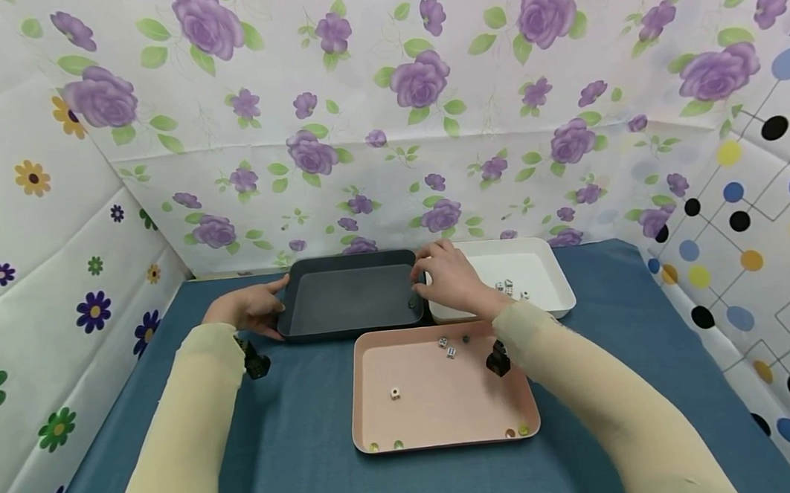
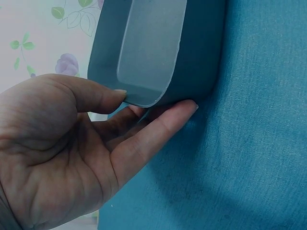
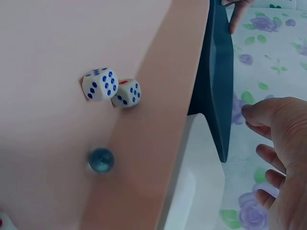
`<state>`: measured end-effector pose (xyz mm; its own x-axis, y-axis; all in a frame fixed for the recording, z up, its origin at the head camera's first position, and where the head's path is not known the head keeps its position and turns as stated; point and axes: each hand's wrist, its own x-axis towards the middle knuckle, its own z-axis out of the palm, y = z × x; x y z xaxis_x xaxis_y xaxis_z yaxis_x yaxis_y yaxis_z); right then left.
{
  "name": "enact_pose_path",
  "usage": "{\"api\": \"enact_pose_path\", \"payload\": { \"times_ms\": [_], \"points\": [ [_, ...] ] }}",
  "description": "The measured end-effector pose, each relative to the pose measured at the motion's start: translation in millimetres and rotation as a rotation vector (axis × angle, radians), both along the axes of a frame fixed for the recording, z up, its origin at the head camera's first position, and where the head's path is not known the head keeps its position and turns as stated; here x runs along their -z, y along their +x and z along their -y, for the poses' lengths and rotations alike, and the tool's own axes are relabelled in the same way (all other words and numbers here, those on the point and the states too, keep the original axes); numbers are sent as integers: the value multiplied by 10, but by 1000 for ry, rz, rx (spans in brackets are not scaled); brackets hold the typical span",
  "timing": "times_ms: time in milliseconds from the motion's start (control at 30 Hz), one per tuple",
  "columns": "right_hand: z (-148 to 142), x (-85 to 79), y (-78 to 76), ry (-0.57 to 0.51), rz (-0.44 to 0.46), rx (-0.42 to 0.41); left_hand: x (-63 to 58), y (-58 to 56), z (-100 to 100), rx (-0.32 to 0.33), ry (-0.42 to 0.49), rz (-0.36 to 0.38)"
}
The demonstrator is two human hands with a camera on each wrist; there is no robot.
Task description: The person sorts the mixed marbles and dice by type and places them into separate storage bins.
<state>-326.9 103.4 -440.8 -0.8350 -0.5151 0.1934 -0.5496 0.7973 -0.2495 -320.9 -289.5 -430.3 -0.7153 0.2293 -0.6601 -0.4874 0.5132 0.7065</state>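
My left hand point(image 1: 249, 309) holds the near-black tray point(image 1: 352, 330) at its left end. In the left wrist view the thumb point(image 2: 112, 100) lies at the rim and the other fingers are against the outer wall. My right hand point(image 1: 452, 277) is over the side where the dark tray meets the white tray point(image 1: 561, 290). Its fingers are loosely bent with nothing between them in the right wrist view. Below them, a small dark marble point(image 1: 413, 303) lies inside the dark tray near its right end. Several dice point(image 1: 508, 287) sit in the white tray, partly behind my right wrist.
A pink tray point(image 1: 444, 422) stands in front, under my right forearm. It holds white dice point(image 3: 100, 84), a blue-green marble point(image 3: 101, 160) and several marbles along its near edge, such as a yellow one point(image 1: 523, 430). Blue cloth point(image 1: 298, 445) covers the table; flowered sheets point(image 1: 360, 92) hang behind.
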Motion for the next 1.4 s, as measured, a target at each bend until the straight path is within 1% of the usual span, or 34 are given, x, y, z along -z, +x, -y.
{"api": "enact_pose_path", "payload": {
  "times_ms": [167, 333, 500, 600, 767, 933, 1133, 1400],
  "points": [
    [-73, -108, 41, -10, -2, -5, -2, -2, 5, 19, 3, -2],
    [-166, -185, 77, -23, -45, -24, 3, -13, 9, 9, 5, 0],
    [-255, -230, 104, -45, -71, -42, 5, -12, 9, 8, 4, 1],
    [-296, -247, 115, -54, -80, -44, 2, -5, 5, 20, 7, -3],
    [-327, -273, 136, -59, -85, -47, 7, -5, 6, 16, 9, -5],
    [-333, -324, 193, -67, -91, -69, 10, -17, 9, 9, 6, 1],
    [-320, -375, 275, -80, -107, -128, 3, -16, 4, 21, 10, 2],
    [-267, -392, 377, -101, -146, -224, -3, -13, 6, 33, 18, 6]
  ]
}}
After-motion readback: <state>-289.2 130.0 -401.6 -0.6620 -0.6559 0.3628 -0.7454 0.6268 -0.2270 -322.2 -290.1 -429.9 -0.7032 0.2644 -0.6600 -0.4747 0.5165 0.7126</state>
